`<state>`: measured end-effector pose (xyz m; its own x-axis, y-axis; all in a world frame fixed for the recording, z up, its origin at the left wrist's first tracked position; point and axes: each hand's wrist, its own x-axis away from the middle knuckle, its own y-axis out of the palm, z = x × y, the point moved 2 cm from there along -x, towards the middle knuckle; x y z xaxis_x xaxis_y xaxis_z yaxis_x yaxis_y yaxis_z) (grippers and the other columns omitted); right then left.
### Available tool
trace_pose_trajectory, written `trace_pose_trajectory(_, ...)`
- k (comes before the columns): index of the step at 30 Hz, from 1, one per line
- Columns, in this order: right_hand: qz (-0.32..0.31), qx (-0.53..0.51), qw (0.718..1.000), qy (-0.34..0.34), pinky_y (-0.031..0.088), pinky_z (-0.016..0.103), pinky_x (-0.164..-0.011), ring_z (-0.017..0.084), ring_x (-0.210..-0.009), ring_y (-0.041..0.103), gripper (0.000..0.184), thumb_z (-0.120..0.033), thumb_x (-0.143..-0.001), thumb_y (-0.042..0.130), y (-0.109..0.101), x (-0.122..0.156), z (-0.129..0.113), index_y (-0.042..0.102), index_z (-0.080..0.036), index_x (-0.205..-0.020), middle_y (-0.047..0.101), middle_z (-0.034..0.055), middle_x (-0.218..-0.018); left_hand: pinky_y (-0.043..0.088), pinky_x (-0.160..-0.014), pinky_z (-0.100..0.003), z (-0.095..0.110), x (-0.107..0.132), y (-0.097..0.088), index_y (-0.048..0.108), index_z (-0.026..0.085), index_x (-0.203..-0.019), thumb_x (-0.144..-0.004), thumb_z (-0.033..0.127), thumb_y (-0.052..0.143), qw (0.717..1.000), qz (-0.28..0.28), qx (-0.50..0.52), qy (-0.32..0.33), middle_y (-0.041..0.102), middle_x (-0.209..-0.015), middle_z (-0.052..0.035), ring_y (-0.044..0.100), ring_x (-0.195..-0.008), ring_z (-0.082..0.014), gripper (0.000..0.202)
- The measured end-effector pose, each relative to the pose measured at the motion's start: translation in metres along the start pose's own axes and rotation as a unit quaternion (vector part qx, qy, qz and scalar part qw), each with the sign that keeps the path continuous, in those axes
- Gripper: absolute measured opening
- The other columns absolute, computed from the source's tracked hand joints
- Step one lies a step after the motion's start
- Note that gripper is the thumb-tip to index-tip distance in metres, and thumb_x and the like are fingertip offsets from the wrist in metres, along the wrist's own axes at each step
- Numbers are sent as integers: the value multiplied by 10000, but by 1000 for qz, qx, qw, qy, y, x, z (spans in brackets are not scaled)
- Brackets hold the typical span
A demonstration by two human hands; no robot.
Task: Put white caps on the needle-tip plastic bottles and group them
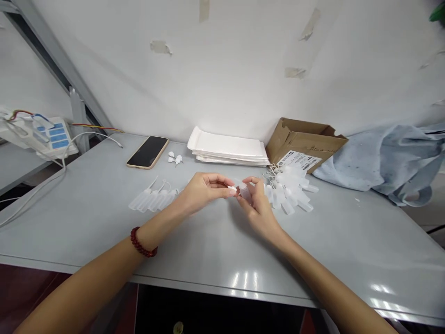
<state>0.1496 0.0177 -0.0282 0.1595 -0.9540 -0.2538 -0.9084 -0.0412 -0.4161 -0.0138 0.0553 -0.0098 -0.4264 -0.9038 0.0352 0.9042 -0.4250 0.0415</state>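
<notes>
My left hand (212, 186) pinches a small white cap-like piece (232, 189) between thumb and fingertips. Facing it, my right hand (257, 202) grips a small translucent plastic bottle (244, 191), its top close to the white piece. Whether the two parts touch, I cannot tell. Left of my left hand lies a row of similar translucent bottles (152, 199) with thin white tips, partly covered by my wrist. A heap of more such bottles (288, 190) spreads just beyond my right hand. Several small white pieces (174, 158) sit behind the row.
A phone (148, 152) lies at the back left, and a stack of white envelopes (229, 147) rests against the wall. Beside it stands an open cardboard box (306, 144). Light blue cloth (385, 160) covers the right corner; a white cable (64, 162) trails from a power strip (57, 137).
</notes>
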Motion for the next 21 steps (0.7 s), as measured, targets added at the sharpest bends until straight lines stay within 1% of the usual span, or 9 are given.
trace_pose_trajectory(4,-11,48,998,-44,389,268,-583,151,-688,556,289,-124,-846,399,3,3,-2,272,-223,-1086,579,26,-872,510,-800,-346,-6,-2,-2,719,170,-861,-687,321,757,999,31,-2,5,699,-705,-26,640,-712,-167,233)
trace_pose_trajectory(8,-30,96,993,-67,425,294,-641,181,-769,602,300,-102,-846,382,4,3,0,260,-202,-1100,629,57,-888,519,-797,-334,-8,-3,-1,724,174,-844,-692,325,754,1000,11,1,12,700,-718,-25,646,-714,-164,217)
trace_pose_trajectory(11,-33,127,990,-58,432,299,-635,182,-719,607,318,-92,-836,384,5,3,0,261,-192,-1112,644,59,-863,530,-797,-320,-7,-2,1,720,175,-819,-689,315,754,1000,-4,-16,13,711,-755,-30,662,-763,-178,194)
trace_pose_trajectory(13,-34,148,987,-53,427,288,-598,175,-656,594,330,-88,-832,385,5,4,1,264,-187,-1123,639,59,-855,536,-805,-326,-6,-2,2,717,174,-814,-681,309,756,1000,1,-27,10,719,-779,-36,671,-796,-193,193)
trace_pose_trajectory(15,-40,172,982,-66,421,283,-571,172,-621,581,345,-82,-826,377,5,4,1,264,-181,-1137,633,74,-878,540,-811,-338,-6,-1,1,715,172,-803,-671,304,758,999,4,-39,9,721,-790,-42,674,-814,-207,191)
trace_pose_trajectory(18,-55,207,973,-91,412,292,-555,183,-609,564,367,-84,-819,361,4,6,0,261,-168,-1161,626,105,-907,538,-821,-346,-6,-1,1,712,170,-797,-683,297,742,998,-12,-66,16,716,-811,-52,668,-842,-216,174)
trace_pose_trajectory(20,-72,195,975,-78,405,296,-562,181,-599,550,370,-96,-810,367,2,6,-2,265,-172,-1158,625,88,-866,532,-830,-344,-6,0,3,707,172,-813,-711,284,715,995,-31,-87,35,705,-834,-54,660,-862,-213,152)
trace_pose_trajectory(21,-81,165,981,-58,403,295,-574,177,-603,546,369,-103,-800,381,0,5,-3,272,-181,-1144,625,65,-830,529,-833,-340,-5,1,4,703,175,-818,-728,271,697,993,-40,-98,51,696,-854,-54,655,-871,-209,132)
